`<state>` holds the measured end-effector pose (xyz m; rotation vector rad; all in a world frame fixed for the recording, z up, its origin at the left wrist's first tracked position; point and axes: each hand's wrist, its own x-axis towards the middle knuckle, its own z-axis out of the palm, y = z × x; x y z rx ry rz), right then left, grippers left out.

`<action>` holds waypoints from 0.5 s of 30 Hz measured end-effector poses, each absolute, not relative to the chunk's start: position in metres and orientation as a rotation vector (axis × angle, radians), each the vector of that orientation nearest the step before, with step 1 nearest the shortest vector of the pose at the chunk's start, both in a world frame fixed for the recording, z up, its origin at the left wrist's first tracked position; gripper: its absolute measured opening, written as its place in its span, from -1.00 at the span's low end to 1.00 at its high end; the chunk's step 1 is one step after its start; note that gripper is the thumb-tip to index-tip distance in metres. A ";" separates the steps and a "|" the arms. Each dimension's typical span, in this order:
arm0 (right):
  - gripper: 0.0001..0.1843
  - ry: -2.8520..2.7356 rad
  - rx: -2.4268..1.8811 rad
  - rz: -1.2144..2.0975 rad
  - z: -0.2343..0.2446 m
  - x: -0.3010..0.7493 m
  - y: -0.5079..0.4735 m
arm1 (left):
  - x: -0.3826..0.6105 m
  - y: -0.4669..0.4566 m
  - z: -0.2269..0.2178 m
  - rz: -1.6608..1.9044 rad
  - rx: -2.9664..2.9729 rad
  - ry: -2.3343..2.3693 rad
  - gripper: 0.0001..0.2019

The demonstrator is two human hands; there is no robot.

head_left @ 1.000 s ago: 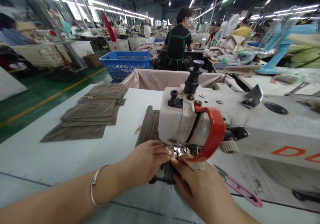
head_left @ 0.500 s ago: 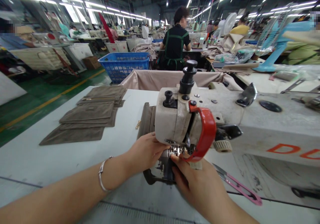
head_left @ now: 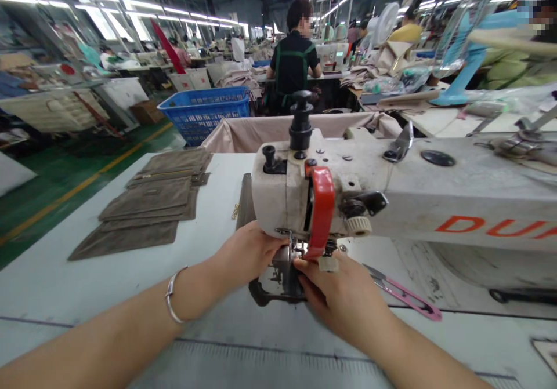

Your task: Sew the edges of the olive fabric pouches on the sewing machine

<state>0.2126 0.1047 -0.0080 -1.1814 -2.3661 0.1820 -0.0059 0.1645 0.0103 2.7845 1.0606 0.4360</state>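
A white sewing machine (head_left: 278, 189) with a red lever guard (head_left: 322, 209) stands in front of me. My left hand (head_left: 250, 255), with a silver bangle on its wrist, has its fingers pinched together just left of the presser foot (head_left: 298, 247). Close by on the right, my right hand (head_left: 343, 287) is closed, thumb and forefinger tips near the needle. Whatever the fingertips hold is too small and covered to make out. Beyond my left hand, a grey-brown fabric piece (head_left: 246, 200) lies partly hidden by the machine head.
Several grey-brown fabric pieces (head_left: 148, 197), one with a zip, lie stacked on the left of the table. A gold-coloured metal bit (head_left: 235, 211) is beside them. Pink-handled thread snips (head_left: 413, 300) rest at right. Behind are a blue basket (head_left: 204, 111) and a seated co-worker (head_left: 296, 58).
The view has shifted, so the machine sits further left and more of its arm shows. Both hands keep their places by the presser foot, with only slight finger movement.
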 end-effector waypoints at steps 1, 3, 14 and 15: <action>-0.74 -2.373 -1.164 0.219 -0.007 0.215 0.104 | -0.004 0.159 0.018 0.421 2.770 1.113 -0.74; -0.72 -2.401 -1.117 0.300 -0.006 0.221 0.104 | -0.001 0.143 0.031 0.378 2.673 1.224 -0.77; -0.68 -2.511 -0.909 0.491 0.002 0.234 0.105 | -0.010 0.101 0.025 0.369 2.588 1.063 -0.63; -0.69 -2.512 -0.893 0.497 0.002 0.233 0.105 | -0.009 0.104 0.024 0.312 2.635 1.031 -0.58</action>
